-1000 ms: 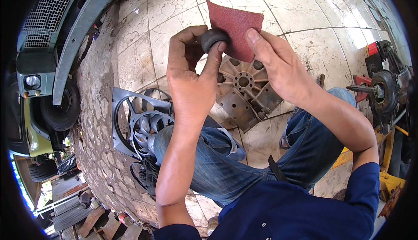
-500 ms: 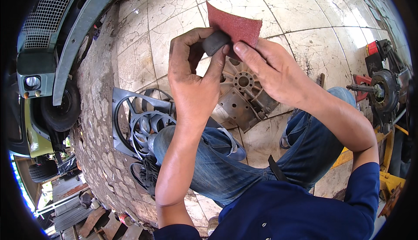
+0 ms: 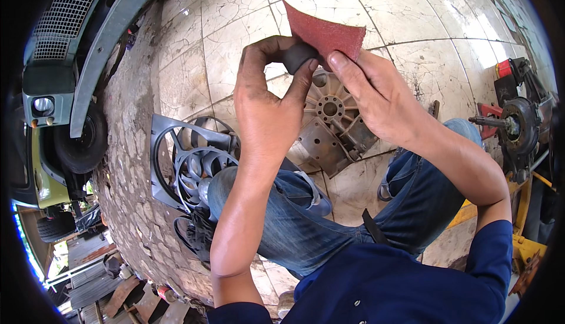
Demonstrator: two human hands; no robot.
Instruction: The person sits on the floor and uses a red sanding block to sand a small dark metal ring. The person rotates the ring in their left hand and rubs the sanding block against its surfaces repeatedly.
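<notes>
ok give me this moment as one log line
left hand: holds dark rounded part; right hand: pinches red sandpaper; floor below: metal assembly

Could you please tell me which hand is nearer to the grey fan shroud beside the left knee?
The left. The left hand, holding the dark round part, is up and right of the shroud; the right hand, with the red sheet, is farther right.

Red sandpaper (image 3: 327,32) looks rough, the dark round part (image 3: 298,58) matt, floor tiles (image 3: 413,15) glossy.
</notes>
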